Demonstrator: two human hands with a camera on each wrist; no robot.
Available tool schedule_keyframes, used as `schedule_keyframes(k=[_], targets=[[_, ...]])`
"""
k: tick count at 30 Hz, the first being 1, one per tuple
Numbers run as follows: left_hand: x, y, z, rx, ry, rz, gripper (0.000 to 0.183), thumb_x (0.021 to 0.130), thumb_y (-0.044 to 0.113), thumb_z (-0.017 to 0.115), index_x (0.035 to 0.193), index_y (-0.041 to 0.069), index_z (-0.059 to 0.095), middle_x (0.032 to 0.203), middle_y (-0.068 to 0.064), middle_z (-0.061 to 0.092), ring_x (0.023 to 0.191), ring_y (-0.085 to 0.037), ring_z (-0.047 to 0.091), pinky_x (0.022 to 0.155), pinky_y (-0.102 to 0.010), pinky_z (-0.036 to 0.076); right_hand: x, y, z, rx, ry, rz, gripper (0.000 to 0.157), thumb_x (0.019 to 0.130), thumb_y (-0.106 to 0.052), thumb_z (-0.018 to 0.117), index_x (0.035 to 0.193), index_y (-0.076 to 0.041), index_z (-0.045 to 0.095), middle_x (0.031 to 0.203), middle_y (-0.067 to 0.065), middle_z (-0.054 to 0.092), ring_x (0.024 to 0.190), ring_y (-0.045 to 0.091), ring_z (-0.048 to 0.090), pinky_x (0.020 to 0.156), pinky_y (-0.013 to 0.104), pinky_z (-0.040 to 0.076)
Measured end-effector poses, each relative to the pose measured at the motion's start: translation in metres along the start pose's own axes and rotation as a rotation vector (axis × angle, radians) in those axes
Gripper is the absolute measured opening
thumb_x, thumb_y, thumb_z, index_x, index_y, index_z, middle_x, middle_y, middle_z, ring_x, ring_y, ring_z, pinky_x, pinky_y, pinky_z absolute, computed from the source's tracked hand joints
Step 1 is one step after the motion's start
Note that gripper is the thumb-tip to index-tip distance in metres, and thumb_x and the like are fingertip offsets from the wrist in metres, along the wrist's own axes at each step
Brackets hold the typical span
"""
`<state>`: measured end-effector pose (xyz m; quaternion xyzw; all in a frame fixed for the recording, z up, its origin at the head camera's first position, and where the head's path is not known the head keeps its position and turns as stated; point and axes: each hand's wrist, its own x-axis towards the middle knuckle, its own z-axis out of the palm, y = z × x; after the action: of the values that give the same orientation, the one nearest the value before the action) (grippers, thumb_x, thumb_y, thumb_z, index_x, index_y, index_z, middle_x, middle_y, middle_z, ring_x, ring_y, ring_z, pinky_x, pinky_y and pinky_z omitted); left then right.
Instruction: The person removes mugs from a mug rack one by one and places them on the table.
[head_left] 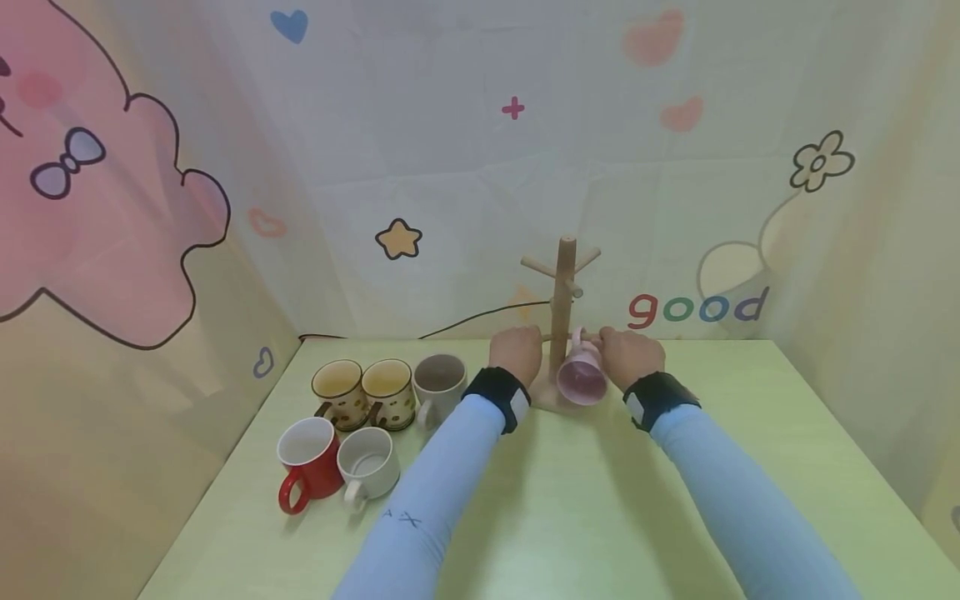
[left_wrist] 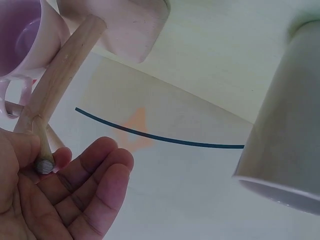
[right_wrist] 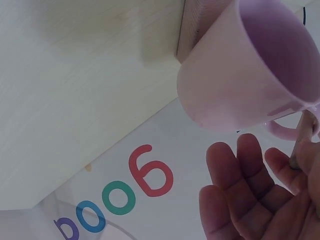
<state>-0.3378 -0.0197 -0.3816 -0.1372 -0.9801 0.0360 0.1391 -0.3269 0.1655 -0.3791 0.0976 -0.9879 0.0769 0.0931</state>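
A wooden mug rack (head_left: 561, 310) with several pegs stands at the back of the table. From a lower right peg a pink mug (head_left: 582, 379) hangs by its handle, tilted with its mouth toward the head camera. My left hand (head_left: 516, 354) pinches a lower left peg between thumb and index finger; the peg's round end (left_wrist: 45, 166) shows in the left wrist view. My right hand (head_left: 632, 358) pinches the end of the peg that bears the pink mug, its other fingers (right_wrist: 220, 162) loosely bent below the mug.
Left of the rack stand two yellow patterned mugs (head_left: 339, 385), a greyish mug (head_left: 440, 379), a red mug (head_left: 318, 467) and a white mug (head_left: 378, 471). The greyish mug is close to my left hand. A printed cloth wall (head_left: 465, 192) rises behind the table.
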Motion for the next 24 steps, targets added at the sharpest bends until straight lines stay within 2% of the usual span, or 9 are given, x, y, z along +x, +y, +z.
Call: schedule_keyframes(k=[5, 9, 16, 21, 24], targets=[[0.000, 0.002, 0.001, 0.013, 0.005, -0.008, 0.017, 0.102, 0.019, 0.054, 0.096, 0.011, 0.068, 0.080, -0.001, 0.069, 0.070, -0.014, 0.067, 0.056, -0.030, 0.055, -0.001, 0.005, 0.002, 0.031, -0.008, 0.002, 0.031, 0.103, -0.028, 0.053, 0.117, -0.003, 0.064, 0.070, 0.010, 0.065, 0.063, 0.030, 0.063, 0.059, 0.050, 0.054], [0.002, 0.003, 0.002, 0.001, -0.001, -0.023, 0.018, 0.102, 0.019, 0.053, 0.095, 0.011, 0.067, 0.080, -0.002, 0.070, 0.070, -0.015, 0.068, 0.055, -0.031, 0.054, -0.001, 0.008, 0.003, 0.048, -0.008, 0.016, 0.035, 0.104, -0.030, 0.052, 0.124, -0.004, 0.061, 0.077, 0.014, 0.068, 0.070, 0.035, 0.066, 0.063, 0.054, 0.055], [0.004, -0.001, 0.008, -0.088, -0.055, -0.060, 0.019, 0.102, 0.028, 0.056, 0.100, 0.011, 0.064, 0.076, 0.000, 0.065, 0.066, -0.015, 0.065, 0.053, -0.033, 0.053, -0.006, 0.011, 0.008, 0.062, -0.003, 0.039, 0.044, 0.105, -0.029, 0.046, 0.142, -0.004, 0.049, 0.090, 0.022, 0.069, 0.075, 0.040, 0.067, 0.064, 0.055, 0.055], [-0.001, -0.007, 0.004, -0.116, -0.086, -0.076, 0.022, 0.101, 0.030, 0.058, 0.098, 0.010, 0.067, 0.078, 0.000, 0.066, 0.071, -0.014, 0.066, 0.055, -0.033, 0.054, -0.015, 0.021, 0.018, 0.059, 0.020, 0.063, 0.047, 0.105, -0.028, 0.043, 0.144, -0.001, 0.044, 0.108, 0.031, 0.064, 0.082, 0.046, 0.066, 0.068, 0.058, 0.054], [-0.009, -0.010, 0.000, -0.116, -0.086, -0.090, 0.022, 0.100, 0.029, 0.060, 0.096, 0.011, 0.071, 0.081, -0.001, 0.068, 0.074, -0.015, 0.068, 0.057, -0.034, 0.055, -0.023, 0.029, 0.025, 0.046, 0.060, 0.063, 0.046, 0.104, -0.025, 0.046, 0.142, 0.000, 0.046, 0.109, 0.032, 0.062, 0.079, 0.046, 0.065, 0.065, 0.058, 0.054]])
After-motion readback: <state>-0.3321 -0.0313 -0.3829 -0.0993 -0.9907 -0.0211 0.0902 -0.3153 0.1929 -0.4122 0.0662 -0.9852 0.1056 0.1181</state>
